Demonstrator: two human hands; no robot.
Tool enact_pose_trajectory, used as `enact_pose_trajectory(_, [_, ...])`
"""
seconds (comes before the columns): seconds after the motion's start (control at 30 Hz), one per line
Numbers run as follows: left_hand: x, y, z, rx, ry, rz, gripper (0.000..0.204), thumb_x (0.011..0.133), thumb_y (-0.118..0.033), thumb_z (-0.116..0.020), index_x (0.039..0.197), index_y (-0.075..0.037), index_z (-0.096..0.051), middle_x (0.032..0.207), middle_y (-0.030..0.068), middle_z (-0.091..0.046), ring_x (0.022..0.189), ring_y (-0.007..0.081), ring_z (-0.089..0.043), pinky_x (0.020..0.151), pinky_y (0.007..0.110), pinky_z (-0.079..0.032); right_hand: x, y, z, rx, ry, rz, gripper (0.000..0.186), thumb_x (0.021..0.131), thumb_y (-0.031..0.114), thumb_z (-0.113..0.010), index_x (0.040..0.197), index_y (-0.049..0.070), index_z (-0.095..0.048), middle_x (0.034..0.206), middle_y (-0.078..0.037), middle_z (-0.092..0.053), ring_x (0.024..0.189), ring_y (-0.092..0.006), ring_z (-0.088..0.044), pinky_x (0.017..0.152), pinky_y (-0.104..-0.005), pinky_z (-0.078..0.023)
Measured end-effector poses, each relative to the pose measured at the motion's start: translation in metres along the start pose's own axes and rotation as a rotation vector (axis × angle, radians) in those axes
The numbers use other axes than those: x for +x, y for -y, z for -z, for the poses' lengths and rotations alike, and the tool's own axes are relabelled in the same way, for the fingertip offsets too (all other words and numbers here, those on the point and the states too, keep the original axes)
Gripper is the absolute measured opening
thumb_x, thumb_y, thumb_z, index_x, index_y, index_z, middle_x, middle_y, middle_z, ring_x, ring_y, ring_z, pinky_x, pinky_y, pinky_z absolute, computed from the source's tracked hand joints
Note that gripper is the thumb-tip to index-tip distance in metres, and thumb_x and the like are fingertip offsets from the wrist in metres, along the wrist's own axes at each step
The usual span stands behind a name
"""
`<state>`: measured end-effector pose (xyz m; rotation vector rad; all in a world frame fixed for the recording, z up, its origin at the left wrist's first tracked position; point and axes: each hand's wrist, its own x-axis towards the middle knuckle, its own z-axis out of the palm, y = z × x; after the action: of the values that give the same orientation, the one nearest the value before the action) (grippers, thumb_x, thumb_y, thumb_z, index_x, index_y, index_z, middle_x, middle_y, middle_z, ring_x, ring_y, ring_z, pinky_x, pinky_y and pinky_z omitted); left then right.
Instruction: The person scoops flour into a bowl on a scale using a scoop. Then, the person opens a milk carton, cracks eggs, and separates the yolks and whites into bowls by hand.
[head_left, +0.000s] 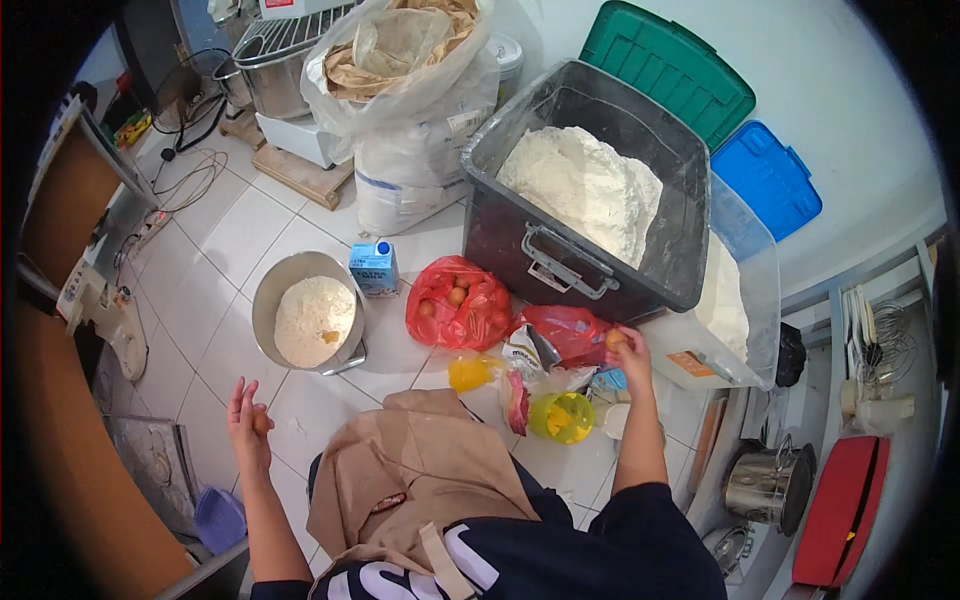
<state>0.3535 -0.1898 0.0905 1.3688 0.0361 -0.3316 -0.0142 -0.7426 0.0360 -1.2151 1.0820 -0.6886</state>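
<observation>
White tiled floor (220, 235), things spread around a seated person. Left hand (246, 415) has a brown egg (262, 421) against the palm, fingers partly extended; finer grip hard to tell at this size. It's nearest the metal bowl (287, 267), which stands on the floor holding flour (305, 310) with a yellow patch on top. Right hand (633, 356) grasps a second egg (616, 340) in its fingers, by the crumpled red plastic (565, 330) in front of the black tub (508, 232). Red bag (483, 325) with more eggs sits between bowl and tub; blue carton (373, 272) beside the bowl.
</observation>
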Motion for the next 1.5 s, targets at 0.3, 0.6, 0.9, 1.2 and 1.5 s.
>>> enact_pose_trajectory(0.3, [-0.009,-0.015,0.007,0.146,0.078,-0.086,0.046,0.092,-0.019,-0.052,0.135,-0.01,-0.039,0.125,0.0093,-0.051,0.077,0.007,-0.052,0.053,0.02,-0.045,0.077,-0.05,-0.009,-0.978,0.224,0.261,0.038,0.073,0.006,-0.057,0.111,0.004,-0.059,0.095,-0.019,-0.064,0.088,-0.0287,-0.063,0.08,-0.0371,-0.049])
enact_pose_trajectory(0.6, [-0.006,0.012,0.038,-0.436,-0.044,0.081,0.037,0.088,-0.018,-0.058,0.122,-0.01,-0.048,0.112,0.0069,-0.054,0.101,0.0168,-0.052,0.089,0.031,-0.044,0.007,0.047,-0.056,-0.576,-0.32,0.637,0.01,0.085,0.01,-0.058,0.089,0.002,-0.061,0.078,-0.008,-0.062,0.07,-0.0162,-0.059,0.067,-0.0283,-0.047])
enact_pose_trajectory(0.9, [-0.058,0.032,-0.081,0.195,0.582,0.407,0.059,0.084,-0.011,-0.058,0.135,-0.005,-0.028,0.105,0.0093,-0.058,0.092,0.0163,-0.058,0.08,0.029,-0.048,-0.186,0.042,-0.27,-0.861,0.949,0.826,0.049,0.071,0.02,-0.07,0.116,0.009,-0.053,0.108,-0.011,-0.053,0.102,-0.0285,-0.053,0.082,-0.0381,-0.045])
enact_pose_trajectory(1.2, [-0.083,0.035,-0.068,0.039,0.523,0.556,0.079,0.085,-0.019,-0.064,0.141,-0.002,-0.01,0.127,0.0164,-0.048,0.107,0.0212,-0.053,0.09,0.036,-0.045,-0.199,-0.031,-0.315,-0.593,1.284,0.725,0.044,0.08,0.02,-0.065,0.118,0.008,-0.045,0.105,-0.013,-0.053,0.099,-0.031,-0.054,0.082,-0.0388,-0.045])
enact_pose_trajectory(1.5, [-0.058,0.089,0.002,0.174,0.228,0.239,0.081,0.082,-0.008,-0.066,0.142,-0.008,-0.011,0.13,0.0166,-0.044,0.107,0.0204,-0.05,0.092,0.035,-0.044,-0.014,-0.199,-0.325,-0.564,0.821,0.084,0.035,0.086,0.015,-0.055,0.116,0.003,-0.042,0.085,-0.012,-0.054,0.087,-0.024,-0.056,0.078,-0.0347,-0.045])
